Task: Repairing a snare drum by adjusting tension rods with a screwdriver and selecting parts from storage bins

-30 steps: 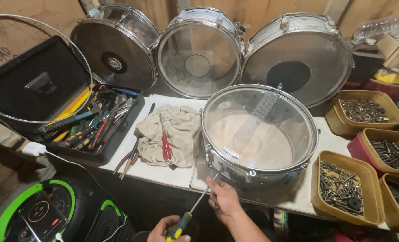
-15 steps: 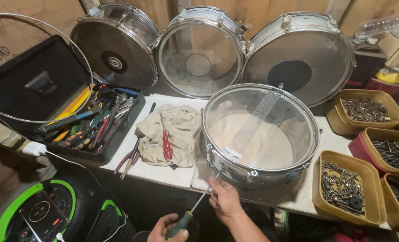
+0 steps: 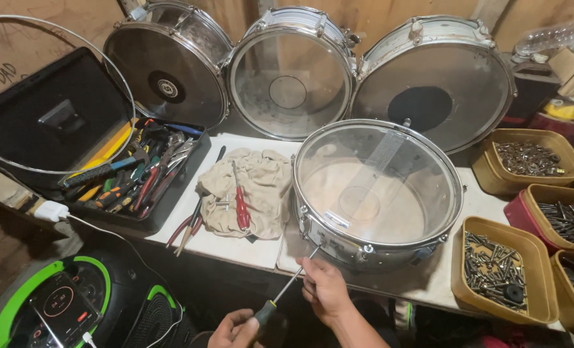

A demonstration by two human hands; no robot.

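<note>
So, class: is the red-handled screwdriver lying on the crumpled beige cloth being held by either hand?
No: the red-handled screwdriver lies alone on the crumpled beige cloth, while both hands grip a black-and-yellow-handled screwdriver.

Shiny metal, clear film, soft cloth

The snare drum (image 3: 377,193) has a glossy chromed metal shell and a smooth clear plastic head; the screwdriver (image 3: 286,289) shows a bright steel shaft and what looks like a matt rubbery grip. The rag (image 3: 251,187) is rumpled beige cloth on a matt white counter (image 3: 235,248).
</note>
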